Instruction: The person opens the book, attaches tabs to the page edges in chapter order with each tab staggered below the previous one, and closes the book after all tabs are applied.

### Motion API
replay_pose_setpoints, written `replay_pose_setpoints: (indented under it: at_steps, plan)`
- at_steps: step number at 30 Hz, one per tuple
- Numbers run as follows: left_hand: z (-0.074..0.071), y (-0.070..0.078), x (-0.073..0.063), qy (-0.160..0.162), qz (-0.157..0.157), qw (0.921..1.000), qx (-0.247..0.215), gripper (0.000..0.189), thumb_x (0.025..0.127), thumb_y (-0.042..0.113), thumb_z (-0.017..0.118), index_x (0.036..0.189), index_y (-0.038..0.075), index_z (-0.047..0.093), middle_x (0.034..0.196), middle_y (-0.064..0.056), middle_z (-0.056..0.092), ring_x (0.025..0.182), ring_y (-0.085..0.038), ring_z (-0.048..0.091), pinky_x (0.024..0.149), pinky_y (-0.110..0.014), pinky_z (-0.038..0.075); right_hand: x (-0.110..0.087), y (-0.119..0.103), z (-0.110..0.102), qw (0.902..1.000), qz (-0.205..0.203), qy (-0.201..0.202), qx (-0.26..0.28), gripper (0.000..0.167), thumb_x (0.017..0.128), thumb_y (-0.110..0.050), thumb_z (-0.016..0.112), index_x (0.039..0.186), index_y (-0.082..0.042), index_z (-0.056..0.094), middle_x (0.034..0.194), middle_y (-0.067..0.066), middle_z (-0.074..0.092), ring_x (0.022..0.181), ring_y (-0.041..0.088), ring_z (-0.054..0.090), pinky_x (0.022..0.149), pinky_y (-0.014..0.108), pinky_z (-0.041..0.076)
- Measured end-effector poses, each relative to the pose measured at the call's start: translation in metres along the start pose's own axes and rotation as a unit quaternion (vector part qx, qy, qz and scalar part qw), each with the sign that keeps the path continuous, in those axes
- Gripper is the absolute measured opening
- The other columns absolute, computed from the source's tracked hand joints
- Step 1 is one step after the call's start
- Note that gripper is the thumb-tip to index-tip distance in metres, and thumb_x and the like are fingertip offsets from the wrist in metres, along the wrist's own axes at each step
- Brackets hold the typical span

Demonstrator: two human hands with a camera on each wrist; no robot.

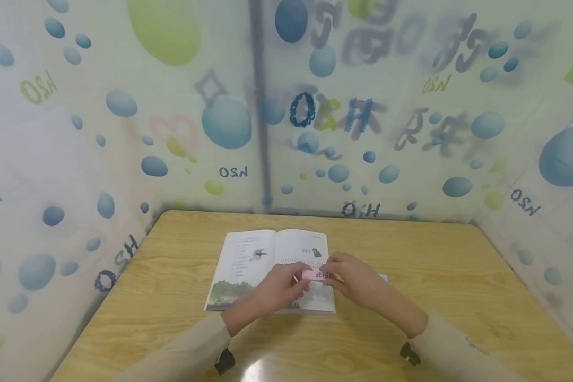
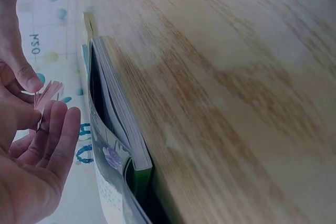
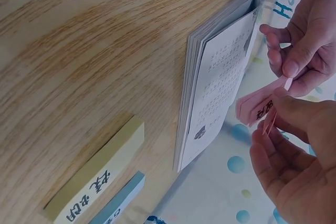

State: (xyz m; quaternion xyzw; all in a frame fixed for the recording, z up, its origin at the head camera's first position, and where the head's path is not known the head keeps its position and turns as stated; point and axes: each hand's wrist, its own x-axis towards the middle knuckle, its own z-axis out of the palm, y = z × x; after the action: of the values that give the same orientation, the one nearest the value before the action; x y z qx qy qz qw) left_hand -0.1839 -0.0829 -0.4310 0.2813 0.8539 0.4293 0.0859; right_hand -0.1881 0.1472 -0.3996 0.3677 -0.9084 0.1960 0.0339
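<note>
Pinching one lettered pink pad (image 3: 255, 102) between bent fingers (image 3: 265, 167), left hand (image 1: 284, 284) and right hand (image 1: 355, 277) held it above one open book (image 1: 273, 252). One yellow pad (image 3: 98, 171) and one blue pad (image 3: 122, 196) lay side by side on the counter (image 1: 425, 265).

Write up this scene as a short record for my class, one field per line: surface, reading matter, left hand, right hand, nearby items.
surface: wood-grained light-brown table
reading matter: white-paged printed book, lying open
left hand: pinches rectangular pink paper slips with dark writing
right hand: pinches the same slips
nearby items: long yellow paper pad with black writing, beside a narrow blue paper pad
</note>
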Motion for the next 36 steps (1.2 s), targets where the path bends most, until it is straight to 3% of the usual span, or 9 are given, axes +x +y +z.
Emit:
replay_pose_setpoints:
  at_steps: [11,14,17,21,26,32,34,36]
  plan:
    - [0.001,0.0,0.001,-0.001,-0.007,0.9998,0.019,0.023,0.102,0.01,0.063,0.125,0.007,0.066,0.085,0.01,0.065,0.068,-0.003,0.062,0.058,-0.023,0.053,0.003,0.0,0.0,1.0,-0.001,-0.006,-0.006,0.016,0.092,-0.016,0.078,0.105,-0.008,0.075,0.101,-0.001,0.066,0.092,0.012,0.061,0.083,0.032,0.056]
    - [0.0,0.002,0.001,-0.002,-0.007,0.9998,0.02,0.023,0.101,0.009,0.063,0.124,0.007,0.067,0.084,0.01,0.065,0.068,-0.004,0.062,0.058,-0.023,0.052,0.005,0.004,0.0,0.9989,0.018,-0.027,0.033,0.013,0.092,-0.016,0.078,0.102,-0.01,0.072,0.094,-0.005,0.063,0.085,0.011,0.059,0.076,0.031,0.055]
    - [0.0,0.003,0.002,-0.001,-0.009,0.9997,0.022,0.024,0.101,0.008,0.064,0.124,0.006,0.067,0.084,0.01,0.065,0.067,-0.004,0.062,0.057,-0.023,0.052,0.006,0.014,0.002,0.9919,0.051,-0.056,0.102,0.012,0.091,-0.017,0.078,0.097,-0.015,0.068,0.086,-0.009,0.06,0.076,0.01,0.055,0.067,0.029,0.052]
    - [0.001,0.004,0.002,0.005,-0.007,0.9995,0.03,0.025,0.1,0.007,0.064,0.125,0.006,0.067,0.083,0.011,0.065,0.066,-0.004,0.061,0.055,-0.023,0.051,0.005,0.029,0.007,0.9703,0.093,-0.083,0.207,0.009,0.093,-0.021,0.077,0.094,-0.016,0.069,0.079,-0.006,0.063,0.07,0.013,0.055,0.062,0.029,0.05]
    - [0.001,0.003,0.002,0.008,-0.002,0.9993,0.036,0.025,0.1,0.008,0.064,0.124,0.007,0.068,0.083,0.012,0.064,0.065,-0.004,0.06,0.054,-0.023,0.05,-0.001,0.037,0.013,0.9313,0.141,-0.097,0.322,0.023,0.099,-0.029,0.069,0.096,-0.006,0.073,0.077,0.008,0.067,0.067,0.019,0.06,0.063,0.036,0.054]
    - [0.0,0.003,0.002,0.009,-0.003,0.9991,0.041,0.025,0.101,0.011,0.064,0.126,0.01,0.068,0.084,0.013,0.064,0.066,-0.004,0.06,0.055,-0.023,0.051,-0.005,0.035,0.023,0.8861,0.182,-0.074,0.42,0.031,0.102,-0.028,0.065,0.099,0.002,0.072,0.081,0.01,0.068,0.073,0.02,0.062,0.068,0.032,0.056]
    - [0.0,0.003,0.003,0.01,0.002,0.9991,0.042,0.024,0.101,0.01,0.064,0.125,0.009,0.068,0.084,0.012,0.065,0.066,-0.004,0.061,0.055,-0.023,0.051,-0.005,0.034,0.026,0.8757,0.192,-0.062,0.439,0.033,0.102,-0.029,0.064,0.099,0.003,0.072,0.082,0.01,0.068,0.074,0.02,0.063,0.07,0.032,0.057]
    - [-0.001,0.003,0.003,0.009,0.003,0.9989,0.046,0.024,0.1,0.01,0.064,0.124,0.008,0.068,0.083,0.012,0.066,0.066,-0.003,0.061,0.057,-0.023,0.052,-0.006,0.031,0.028,0.8712,0.2,-0.047,0.446,0.034,0.102,-0.029,0.064,0.098,0.004,0.072,0.082,0.01,0.068,0.073,0.02,0.063,0.069,0.031,0.057]
